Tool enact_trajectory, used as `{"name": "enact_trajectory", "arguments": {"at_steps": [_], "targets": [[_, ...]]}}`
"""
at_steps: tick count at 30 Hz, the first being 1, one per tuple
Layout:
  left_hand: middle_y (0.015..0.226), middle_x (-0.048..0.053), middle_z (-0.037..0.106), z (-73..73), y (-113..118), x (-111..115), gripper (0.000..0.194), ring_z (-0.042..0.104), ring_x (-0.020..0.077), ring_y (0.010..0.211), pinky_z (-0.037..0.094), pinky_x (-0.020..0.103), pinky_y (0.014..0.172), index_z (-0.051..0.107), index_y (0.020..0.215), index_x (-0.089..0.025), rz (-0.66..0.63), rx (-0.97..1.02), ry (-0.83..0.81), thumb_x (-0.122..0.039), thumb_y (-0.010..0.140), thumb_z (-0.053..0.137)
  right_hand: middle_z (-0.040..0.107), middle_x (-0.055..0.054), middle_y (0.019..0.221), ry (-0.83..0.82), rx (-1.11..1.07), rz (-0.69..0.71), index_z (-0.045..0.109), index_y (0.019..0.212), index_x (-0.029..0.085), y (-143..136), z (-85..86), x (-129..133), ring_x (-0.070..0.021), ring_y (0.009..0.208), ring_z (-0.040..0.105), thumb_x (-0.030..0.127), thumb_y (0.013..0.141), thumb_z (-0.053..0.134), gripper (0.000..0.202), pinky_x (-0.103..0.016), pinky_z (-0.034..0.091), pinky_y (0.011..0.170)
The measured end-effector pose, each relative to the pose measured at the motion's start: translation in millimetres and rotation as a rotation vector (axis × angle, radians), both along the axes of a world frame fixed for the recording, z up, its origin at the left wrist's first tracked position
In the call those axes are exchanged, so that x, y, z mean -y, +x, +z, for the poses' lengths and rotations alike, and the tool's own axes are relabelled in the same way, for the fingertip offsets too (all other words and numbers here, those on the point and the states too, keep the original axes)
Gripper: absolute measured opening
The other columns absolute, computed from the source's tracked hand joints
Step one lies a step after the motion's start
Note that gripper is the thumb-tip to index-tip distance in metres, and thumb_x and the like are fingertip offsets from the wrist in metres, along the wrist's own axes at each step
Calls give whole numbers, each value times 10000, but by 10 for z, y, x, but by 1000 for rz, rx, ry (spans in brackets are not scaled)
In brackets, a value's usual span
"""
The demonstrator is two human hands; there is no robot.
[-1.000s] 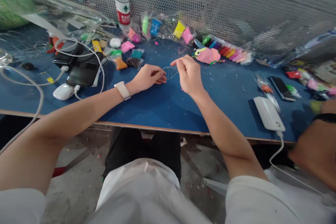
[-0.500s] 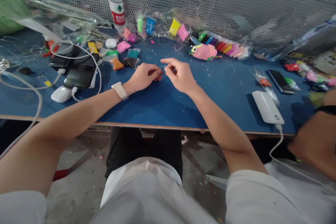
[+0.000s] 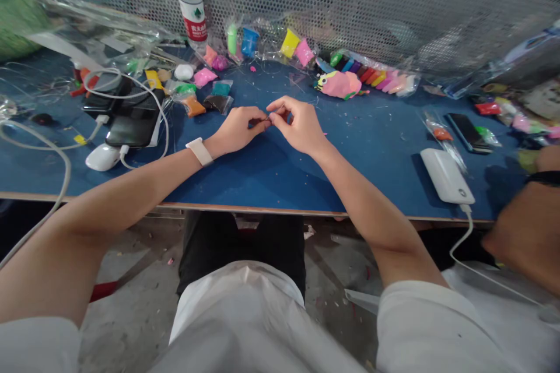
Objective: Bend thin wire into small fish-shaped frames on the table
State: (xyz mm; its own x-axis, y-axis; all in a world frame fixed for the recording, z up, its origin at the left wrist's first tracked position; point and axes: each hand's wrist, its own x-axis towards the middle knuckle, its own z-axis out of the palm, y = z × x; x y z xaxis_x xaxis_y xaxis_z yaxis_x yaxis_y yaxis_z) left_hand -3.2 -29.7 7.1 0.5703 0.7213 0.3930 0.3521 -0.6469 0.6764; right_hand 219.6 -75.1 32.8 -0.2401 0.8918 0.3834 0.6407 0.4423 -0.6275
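Over the blue tabletop (image 3: 280, 180), my left hand (image 3: 240, 128) and my right hand (image 3: 300, 125) meet fingertip to fingertip. Both are pinched closed on a thin, dark, wire-like strand (image 3: 268, 119), mostly hidden by the fingers. Whether it is wire or thread I cannot tell. Beyond my right hand lies a pink clay figure (image 3: 340, 84) with a yellow-green face and an eye. Left of my left hand are small packets of coloured clay, among them an orange packet (image 3: 193, 106) and a black packet (image 3: 219, 104).
A water bottle (image 3: 191, 6) stands against the perforated metal panel (image 3: 350, 0). Phones and a white cable (image 3: 164, 122) lie at left. At right are a white power bank (image 3: 446, 175), a phone (image 3: 468, 133) and another person's arm (image 3: 525, 233).
My fingertips have come together, closing the small gap where a thin loop of the strand showed. My right index finger has curled in toward the thumb.
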Motion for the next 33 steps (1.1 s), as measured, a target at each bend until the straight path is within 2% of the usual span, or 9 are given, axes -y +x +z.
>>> {"name": "enact_trajectory", "arguments": {"at_steps": [4,7,10,13,16,19,26,30,33], "targets": [[907,57,820,34,-1,7,253,697,179,817,550,318,849,804,859,-188,-20,17,-18,-286,1079,725,811,-88,1152,110,36,-5,825,1095,296,45,31,-35,-348,1189,723,532,1099,760,245,-568,587,1147],[871,50,813,81,-8,19,254,693,166,788,557,310,842,800,846,-184,-39,55,-57,-277,1073,733,826,-89,1125,93,-3,-2,822,1024,291,85,70,-51,-363,1221,733,650,1064,803,362,-599,584,1173],[833,52,811,127,-9,45,284,716,170,785,586,309,834,802,845,-185,-57,83,-124,-332,1084,759,822,-81,952,-68,-113,30,798,967,284,100,70,-63,-316,986,772,859,997,776,576,-517,664,963],[848,58,822,139,9,69,318,760,173,800,628,306,836,816,922,-173,-68,163,-218,-439,1096,812,814,-77,897,-147,-238,34,770,945,289,88,23,-88,-262,796,747,1000,904,751,712,-441,657,748],[966,87,854,112,39,69,387,811,171,845,674,312,883,824,1076,-146,-72,323,-338,-532,1113,835,817,-91,933,-155,-321,-44,759,990,287,74,-31,-125,-248,771,751,1036,900,712,755,-409,626,645],[1009,107,858,78,55,54,439,836,169,869,695,320,916,824,1087,-126,-86,432,-440,-562,1135,819,816,-95,947,-175,-381,-101,754,1014,282,78,-78,-163,-243,762,761,1025,912,713,752,-401,620,606],[936,85,828,70,52,48,263,796,149,817,685,272,849,857,988,-127,-114,510,-552,-368,1084,897,760,-22,806,-146,-570,-45,719,940,260,96,-202,-236,-146,603,691,1031,800,817,789,-281,541,478],[804,38,744,107,49,53,117,693,113,703,628,231,732,882,962,-136,-94,522,-633,-179,1053,821,738,-10,785,-128,-599,-38,708,923,263,94,-224,-247,-133,576,660,982,819,855,741,-269,503,444],[759,21,702,144,38,59,132,656,110,670,619,236,711,900,997,-137,-110,531,-691,-107,1002,772,734,-6,783,-109,-596,-34,705,917,268,103,-221,-251,-134,570,649,978,835,845,729,-272,493,435]]}}
